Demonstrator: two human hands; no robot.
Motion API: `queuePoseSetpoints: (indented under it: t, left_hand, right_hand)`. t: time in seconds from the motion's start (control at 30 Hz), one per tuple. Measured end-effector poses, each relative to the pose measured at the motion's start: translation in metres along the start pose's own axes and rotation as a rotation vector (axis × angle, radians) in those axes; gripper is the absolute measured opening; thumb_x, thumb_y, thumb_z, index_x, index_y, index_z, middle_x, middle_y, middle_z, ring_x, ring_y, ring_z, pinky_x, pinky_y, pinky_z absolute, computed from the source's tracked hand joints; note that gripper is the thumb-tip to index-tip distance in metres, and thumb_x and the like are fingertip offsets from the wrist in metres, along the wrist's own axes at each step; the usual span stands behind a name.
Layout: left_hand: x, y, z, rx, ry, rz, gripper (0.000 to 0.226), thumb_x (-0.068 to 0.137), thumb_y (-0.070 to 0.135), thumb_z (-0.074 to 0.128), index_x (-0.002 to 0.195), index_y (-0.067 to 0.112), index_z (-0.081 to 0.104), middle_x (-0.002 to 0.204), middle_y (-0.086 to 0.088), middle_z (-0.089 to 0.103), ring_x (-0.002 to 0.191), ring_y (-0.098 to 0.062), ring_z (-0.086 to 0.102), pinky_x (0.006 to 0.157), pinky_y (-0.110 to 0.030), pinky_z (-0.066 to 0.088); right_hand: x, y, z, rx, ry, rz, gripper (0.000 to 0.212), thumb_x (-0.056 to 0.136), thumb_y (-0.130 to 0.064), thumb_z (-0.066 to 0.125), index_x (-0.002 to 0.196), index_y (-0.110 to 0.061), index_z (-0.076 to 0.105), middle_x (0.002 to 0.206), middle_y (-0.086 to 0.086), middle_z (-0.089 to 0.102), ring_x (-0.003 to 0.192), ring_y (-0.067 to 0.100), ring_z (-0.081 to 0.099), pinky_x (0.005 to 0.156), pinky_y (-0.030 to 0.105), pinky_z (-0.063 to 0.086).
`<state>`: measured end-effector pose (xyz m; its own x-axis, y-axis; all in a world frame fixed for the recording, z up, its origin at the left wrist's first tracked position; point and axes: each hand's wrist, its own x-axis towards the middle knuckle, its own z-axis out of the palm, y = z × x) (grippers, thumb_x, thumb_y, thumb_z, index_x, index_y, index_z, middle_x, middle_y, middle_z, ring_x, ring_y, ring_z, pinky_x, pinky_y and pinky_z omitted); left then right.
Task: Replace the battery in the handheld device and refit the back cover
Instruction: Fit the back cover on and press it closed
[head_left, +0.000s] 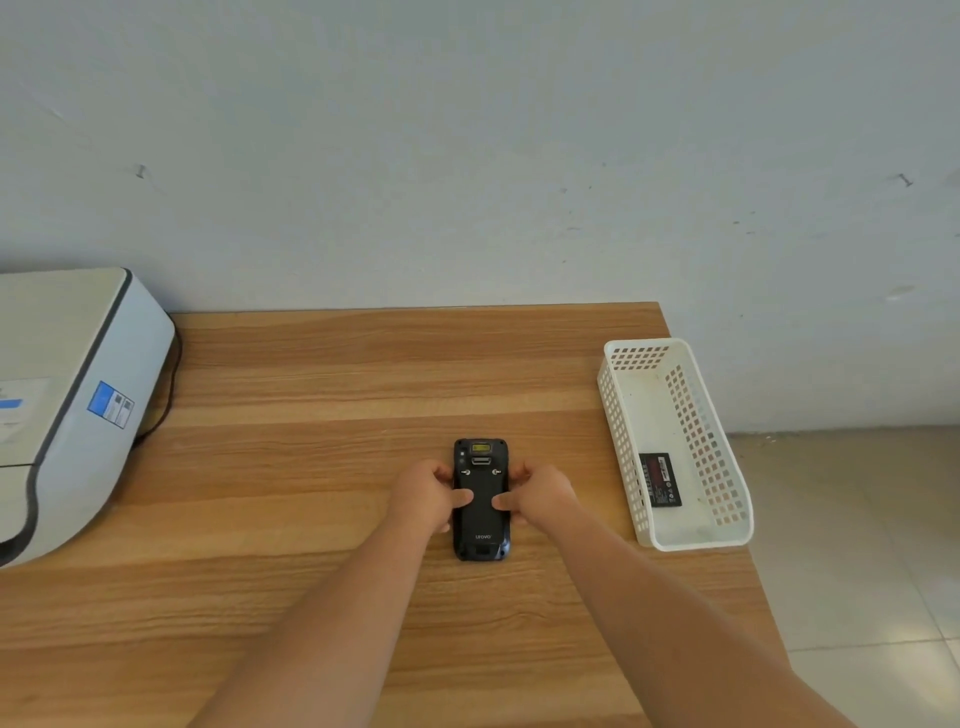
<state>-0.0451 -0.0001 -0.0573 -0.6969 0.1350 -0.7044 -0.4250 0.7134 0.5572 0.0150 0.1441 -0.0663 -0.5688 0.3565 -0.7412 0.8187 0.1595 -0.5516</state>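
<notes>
Handheld device (480, 500) face-down on the table (311, 467), long axis pointing away from the person; left hand (427, 496) and right hand (540, 496) grip its sides, thumbs on the back cover (480, 512). Battery (660, 479) lies in the basket (727, 540), right of the device

Basket (675, 543) right, printer (78, 395) left

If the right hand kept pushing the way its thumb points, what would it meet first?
The right hand points left across the handheld device; its thumb would likely meet the left hand thumb first, nearly touching already.
</notes>
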Motion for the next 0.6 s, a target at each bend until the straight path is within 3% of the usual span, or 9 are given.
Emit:
queuePoseSetpoints:
  t: [0.07,0.2,0.3,0.4,0.6]
  left_hand:
    - [-0.003,0.001,0.000,0.024,0.013,0.015,0.036,0.083,0.018,0.076,0.114,0.016,0.058,0.091,0.003,0.059,0.087,-0.020,0.065,0.061,-0.030,0.058]
    - [-0.013,-0.005,-0.003,0.033,-0.066,-0.002,0.049,0.079,0.017,0.080,0.121,0.017,0.055,0.106,-0.001,0.063,0.091,-0.022,0.067,0.060,-0.028,0.057]
    - [-0.016,-0.014,0.000,-0.001,-0.073,-0.004,0.049,0.076,0.008,0.081,0.118,0.015,0.056,0.097,0.000,0.062,0.089,-0.023,0.067,0.057,-0.029,0.055]
    - [-0.017,-0.015,0.002,0.013,-0.038,0.017,0.041,0.077,0.009,0.081,0.109,0.016,0.057,0.091,0.000,0.063,0.082,-0.020,0.067,0.056,-0.029,0.055]
    - [-0.023,-0.016,-0.001,0.029,-0.072,0.029,0.046,0.077,0.012,0.081,0.114,0.018,0.055,0.097,-0.001,0.063,0.086,-0.021,0.068,0.059,-0.029,0.057]
  right_hand:
    - [-0.001,0.001,-0.002,0.019,-0.010,-0.004,0.038,0.077,-0.005,0.079,0.108,-0.014,0.060,0.095,0.004,0.067,0.088,0.020,0.069,0.081,0.039,0.060]
    - [-0.010,0.010,-0.005,0.001,-0.025,-0.054,0.046,0.076,-0.011,0.081,0.115,-0.015,0.059,0.091,-0.002,0.066,0.080,0.014,0.067,0.073,0.028,0.058]
    - [-0.012,0.018,-0.004,-0.006,-0.033,-0.095,0.054,0.073,-0.009,0.083,0.119,-0.018,0.057,0.087,-0.005,0.060,0.074,0.009,0.062,0.063,0.020,0.051]
    - [-0.011,0.021,-0.002,-0.022,-0.027,-0.131,0.054,0.073,-0.007,0.083,0.119,-0.018,0.057,0.086,-0.004,0.059,0.071,0.011,0.061,0.069,0.026,0.055]
    - [-0.019,0.025,-0.005,-0.030,-0.060,-0.139,0.064,0.071,-0.006,0.084,0.126,-0.020,0.054,0.089,-0.003,0.058,0.078,0.012,0.063,0.079,0.032,0.059]
